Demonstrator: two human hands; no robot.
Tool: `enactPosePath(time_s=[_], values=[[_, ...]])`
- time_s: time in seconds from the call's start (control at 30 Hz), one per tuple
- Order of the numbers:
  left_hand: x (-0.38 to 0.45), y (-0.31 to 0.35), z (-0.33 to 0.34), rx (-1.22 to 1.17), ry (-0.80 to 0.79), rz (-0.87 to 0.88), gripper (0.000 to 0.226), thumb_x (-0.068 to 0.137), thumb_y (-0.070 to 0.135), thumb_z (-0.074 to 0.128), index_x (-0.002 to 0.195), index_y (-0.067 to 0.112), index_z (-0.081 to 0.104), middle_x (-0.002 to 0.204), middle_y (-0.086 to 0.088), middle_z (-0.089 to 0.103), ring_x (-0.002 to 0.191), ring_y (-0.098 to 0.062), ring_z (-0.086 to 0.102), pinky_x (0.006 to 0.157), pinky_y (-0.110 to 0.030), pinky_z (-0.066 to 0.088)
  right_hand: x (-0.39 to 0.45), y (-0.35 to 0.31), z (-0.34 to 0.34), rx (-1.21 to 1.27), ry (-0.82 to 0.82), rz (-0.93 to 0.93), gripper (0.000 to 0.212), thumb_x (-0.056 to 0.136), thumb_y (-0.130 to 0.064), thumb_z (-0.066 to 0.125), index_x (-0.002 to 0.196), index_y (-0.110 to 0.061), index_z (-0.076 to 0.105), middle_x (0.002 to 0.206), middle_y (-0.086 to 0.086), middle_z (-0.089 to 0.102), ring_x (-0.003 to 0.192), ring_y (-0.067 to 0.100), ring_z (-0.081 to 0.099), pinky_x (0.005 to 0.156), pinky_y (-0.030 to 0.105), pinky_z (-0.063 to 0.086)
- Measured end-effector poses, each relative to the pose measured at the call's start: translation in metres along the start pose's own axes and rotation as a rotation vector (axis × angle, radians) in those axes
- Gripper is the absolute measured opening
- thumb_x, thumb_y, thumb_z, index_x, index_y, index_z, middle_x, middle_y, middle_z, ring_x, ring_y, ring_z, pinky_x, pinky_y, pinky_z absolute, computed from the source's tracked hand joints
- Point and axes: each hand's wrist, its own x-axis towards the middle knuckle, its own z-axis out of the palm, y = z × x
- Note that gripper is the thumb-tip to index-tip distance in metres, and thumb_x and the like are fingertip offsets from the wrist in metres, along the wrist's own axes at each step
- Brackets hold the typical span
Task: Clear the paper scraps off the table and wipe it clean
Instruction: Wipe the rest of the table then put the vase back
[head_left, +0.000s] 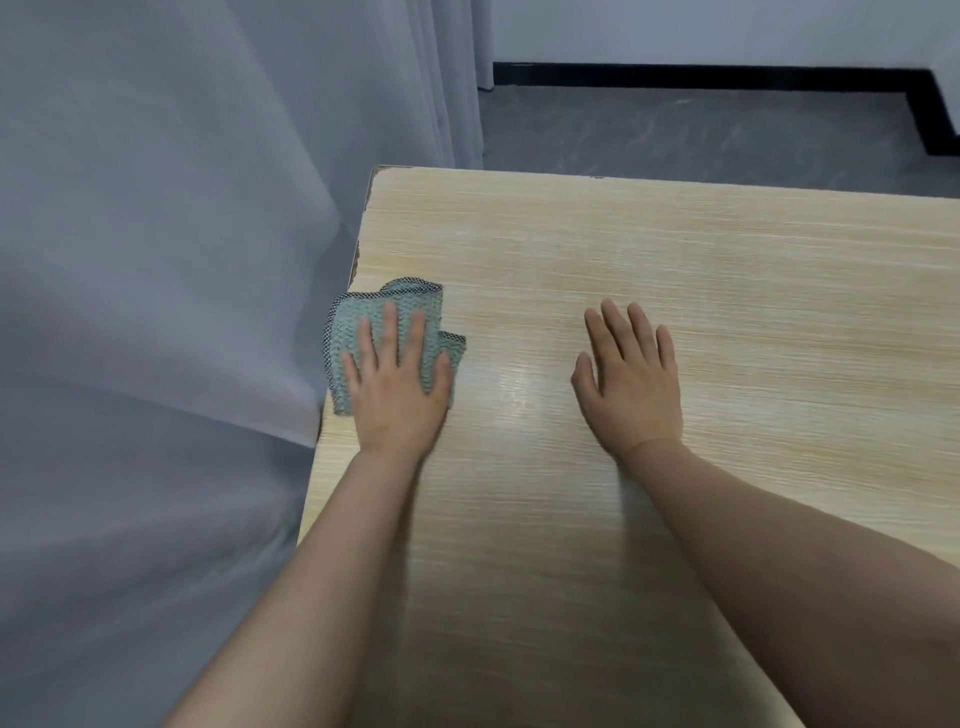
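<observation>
Table (675, 270): light wood-grain top, fills centre and right of frame; chipped edge at its upper-left corner.
Cloth (358, 322): green weave w/ dark trim, folded, lies at table's left edge, left-centre of frame, one corner hanging just past the edge.
Left hand (397, 384): palm down on cloth, fingers straight and spread, pressing it flat; not curled round it.
Right hand (631, 379): flat on bare tabletop, centre of frame, fingers straight, slightly apart, holding nothing.
Curtain (156, 208): grey, left side.
Floor (675, 130): grey, top right; black skirting (701, 75) behind.
</observation>
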Motion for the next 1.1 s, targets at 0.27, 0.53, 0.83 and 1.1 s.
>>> enactPosePath(time_s=[0.27, 0.53, 0.83, 1.1], values=[[-0.073, 0.076, 0.028, 0.021, -0.078, 0.432, 0.060, 0.092, 0.056, 0.022, 0.148, 0.035, 0.014, 0.158, 0.007, 0.007, 0.146, -0.021, 0.000, 0.116, -0.046, -0.004, -0.001, -0.001, -0.002, 0.003, 0.024, -0.018, 0.059, 0.092, -0.038, 0.014, 0.148, -0.023, 0.026, 0.156, -0.004, 0.020, 0.146, 0.018, 0.007, 0.118, 0.038, -0.002], [-0.042, -0.020, 0.007, 0.027, -0.036, 0.101, 0.062, 0.090, 0.059, 0.007, 0.148, 0.038, 0.001, 0.156, 0.011, -0.010, 0.145, -0.015, -0.011, 0.116, -0.040, -0.006, -0.002, -0.002, -0.001, 0.022, 0.043, -0.018, 0.053, 0.096, -0.032, 0.020, 0.147, -0.022, 0.029, 0.156, -0.003, 0.023, 0.146, 0.019, 0.009, 0.118, 0.039, 0.000], [-0.070, -0.051, 0.009, -0.071, 0.034, -0.091, 0.057, 0.098, 0.048, 0.023, 0.150, 0.028, 0.009, 0.159, 0.001, -0.001, 0.146, -0.019, -0.005, 0.118, -0.040, 0.002, -0.002, -0.001, 0.001, 0.037, 0.046, -0.025, 0.054, 0.096, -0.033, 0.018, 0.147, -0.022, 0.027, 0.156, -0.003, 0.021, 0.146, 0.019, 0.008, 0.119, 0.040, 0.001], [-0.126, 0.012, 0.022, -0.022, -0.111, 0.085, 0.066, 0.089, 0.064, 0.004, 0.146, 0.035, -0.016, 0.152, 0.004, -0.027, 0.140, -0.021, -0.028, 0.115, -0.041, -0.014, -0.002, -0.002, 0.001, 0.014, 0.018, -0.038, 0.051, 0.099, -0.030, 0.018, 0.149, -0.020, 0.022, 0.157, -0.001, 0.017, 0.146, 0.021, 0.004, 0.118, 0.041, -0.002]])
